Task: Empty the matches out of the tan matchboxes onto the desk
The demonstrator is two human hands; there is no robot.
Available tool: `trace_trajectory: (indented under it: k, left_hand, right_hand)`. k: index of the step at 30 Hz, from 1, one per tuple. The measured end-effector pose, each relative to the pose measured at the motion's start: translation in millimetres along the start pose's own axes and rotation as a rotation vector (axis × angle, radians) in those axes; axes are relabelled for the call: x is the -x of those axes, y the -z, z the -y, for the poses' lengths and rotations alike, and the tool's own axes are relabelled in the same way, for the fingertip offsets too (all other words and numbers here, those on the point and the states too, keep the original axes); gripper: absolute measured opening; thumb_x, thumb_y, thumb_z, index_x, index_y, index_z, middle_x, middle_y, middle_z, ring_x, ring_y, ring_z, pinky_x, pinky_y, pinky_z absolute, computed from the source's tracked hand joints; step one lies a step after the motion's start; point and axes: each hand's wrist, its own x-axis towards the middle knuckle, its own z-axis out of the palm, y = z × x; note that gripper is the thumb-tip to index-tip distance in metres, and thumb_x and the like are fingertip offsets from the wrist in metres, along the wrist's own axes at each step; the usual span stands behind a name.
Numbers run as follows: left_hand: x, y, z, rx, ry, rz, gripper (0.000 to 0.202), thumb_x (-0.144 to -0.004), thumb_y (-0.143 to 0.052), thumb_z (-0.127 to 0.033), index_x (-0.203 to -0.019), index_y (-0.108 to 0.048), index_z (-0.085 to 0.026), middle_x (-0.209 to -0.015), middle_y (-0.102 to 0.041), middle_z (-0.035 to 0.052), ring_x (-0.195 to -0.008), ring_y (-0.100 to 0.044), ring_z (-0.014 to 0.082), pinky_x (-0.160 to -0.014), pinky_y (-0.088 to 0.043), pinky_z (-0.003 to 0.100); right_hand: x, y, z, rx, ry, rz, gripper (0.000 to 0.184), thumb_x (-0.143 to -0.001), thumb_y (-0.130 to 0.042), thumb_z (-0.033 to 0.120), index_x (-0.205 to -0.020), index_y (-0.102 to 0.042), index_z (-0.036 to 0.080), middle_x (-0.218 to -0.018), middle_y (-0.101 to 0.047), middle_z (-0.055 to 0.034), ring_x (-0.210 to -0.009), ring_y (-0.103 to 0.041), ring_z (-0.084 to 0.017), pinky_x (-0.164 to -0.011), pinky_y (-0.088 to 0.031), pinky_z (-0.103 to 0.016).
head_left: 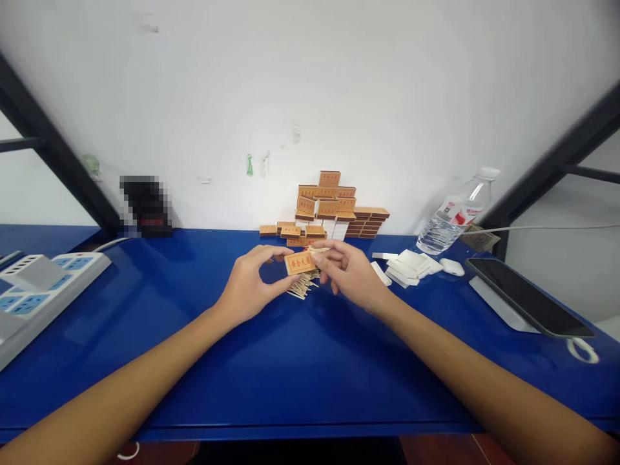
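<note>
Between the thumb and fingers of my left hand [249,281] is an orange matchbox [299,262] with red lettering, its broad face turned up toward me. My right hand [351,271] is closed at the box's right end, the thumb against that edge. A few matchsticks [320,248] with red tips stick out from the right fingers, over the box's far edge. Below the box a loose pile of matchsticks [305,284] lies on the blue table [290,374], partly hidden by both hands.
Several matchboxes [328,206] are stacked by the wall, with a row [368,223] beside them. White box trays [407,266], a white case [452,267], a water bottle [453,213] and a phone [526,294] are at right. A power strip [43,290] lies left.
</note>
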Motion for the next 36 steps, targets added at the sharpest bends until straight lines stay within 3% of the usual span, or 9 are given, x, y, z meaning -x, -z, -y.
trace_trajectory:
  k: [4,9,11,14,16,20,24,30,36]
  left_hand:
    - [-1.9,2.8,-4.2,-0.034,0.053,-0.125,0.034,-0.083,-0.084,-0.025,-0.116,-0.075,-0.025,-0.111,-0.078,0.003,-0.096,-0.07,0.0197,-0.089,-0.057,0.037]
    - [-1.1,2.5,-10.1,0.0,0.084,-0.123,0.036,-0.083,-0.084,-0.029,-0.117,-0.075,-0.027,-0.111,-0.078,0.0024,-0.094,-0.07,0.0206,-0.088,-0.059,0.038]
    - [-0.8,2.6,-10.5,-0.004,0.103,-0.112,0.037,-0.082,-0.085,-0.032,-0.117,-0.076,-0.028,-0.111,-0.078,0.0028,-0.094,-0.069,0.0217,-0.089,-0.059,0.04]
    - [-0.7,2.3,-11.2,0.009,0.114,-0.111,0.037,-0.081,-0.086,-0.034,-0.116,-0.076,-0.028,-0.115,-0.078,0.0032,-0.1,-0.07,0.0238,-0.092,-0.059,0.043]
    - [-0.2,1.1,-12.8,0.053,0.122,-0.104,0.036,-0.081,-0.086,-0.034,-0.115,-0.075,-0.027,-0.116,-0.078,0.0036,-0.104,-0.071,0.0248,-0.095,-0.058,0.044]
    - [1.2,-1.5,-17.1,0.154,0.176,-0.057,0.034,-0.083,-0.084,-0.035,-0.115,-0.075,-0.025,-0.114,-0.079,0.0041,-0.104,-0.073,0.0245,-0.096,-0.059,0.043]
    - [1.5,-1.4,-18.0,0.169,0.192,-0.05,0.037,-0.08,-0.087,-0.035,-0.113,-0.075,-0.024,-0.114,-0.079,0.0037,-0.104,-0.074,0.0246,-0.097,-0.059,0.042]
    - [2.1,-1.8,-13.7,0.176,0.204,0.033,0.044,-0.079,-0.088,-0.041,-0.117,-0.074,-0.026,-0.118,-0.078,0.0042,-0.107,-0.074,0.0263,-0.098,-0.059,0.043]
    - [-0.4,-0.4,-3.7,0.106,0.206,-0.004,0.039,-0.081,-0.085,-0.042,-0.116,-0.076,-0.027,-0.114,-0.08,0.0036,-0.099,-0.074,0.0244,-0.094,-0.059,0.044]
  right_hand:
    - [2.1,-5.4,2.3,-0.094,0.063,-0.336,0.048,-0.083,-0.077,0.055,-0.111,-0.057,0.023,-0.1,-0.067,-0.0056,-0.073,-0.061,-0.015,-0.042,-0.046,-0.021]
    - [15.1,-26.1,7.6,-0.149,-0.016,0.063,0.046,-0.085,-0.073,0.061,-0.106,-0.06,0.023,-0.105,-0.065,-0.0081,-0.089,-0.065,-0.021,-0.048,-0.054,-0.025]
    - [15.2,-25.7,8.5,-0.138,-0.033,-0.003,0.046,-0.085,-0.073,0.061,-0.107,-0.059,0.023,-0.106,-0.065,-0.0083,-0.088,-0.065,-0.021,-0.047,-0.052,-0.024]
    - [13.0,-18.7,11.9,-0.119,-0.017,-0.27,0.043,-0.085,-0.072,0.058,-0.107,-0.058,0.024,-0.11,-0.064,-0.0073,-0.084,-0.062,-0.018,-0.047,-0.048,-0.021]
    - [14.3,-17.3,15.9,-0.12,-0.021,-0.217,0.038,-0.088,-0.069,0.057,-0.105,-0.06,0.025,-0.113,-0.063,-0.0081,-0.088,-0.062,-0.018,-0.05,-0.05,-0.021]
    - [20.0,-21.9,21.0,-0.168,-0.043,0.113,0.036,-0.092,-0.065,0.058,-0.099,-0.067,0.022,-0.111,-0.066,-0.0105,-0.096,-0.063,-0.022,-0.054,-0.056,-0.026]
    - [17.2,-17.1,19.4,-0.194,-0.035,-0.088,0.034,-0.088,-0.072,0.054,-0.096,-0.068,0.021,-0.109,-0.066,-0.0084,-0.087,-0.06,-0.018,-0.05,-0.05,-0.022]
    - [16.3,-14.5,16.0,-0.112,-0.121,0.062,0.037,-0.087,-0.073,0.055,-0.087,-0.071,0.019,-0.075,-0.061,-0.003,-0.065,-0.053,-0.014,-0.046,-0.044,-0.024]
    - [7.3,-4.2,9.3,-0.058,-0.147,-0.082,0.033,-0.085,-0.075,0.051,-0.081,-0.069,0.019,-0.071,-0.061,-0.0024,-0.057,-0.049,-0.012,-0.045,-0.039,-0.024]
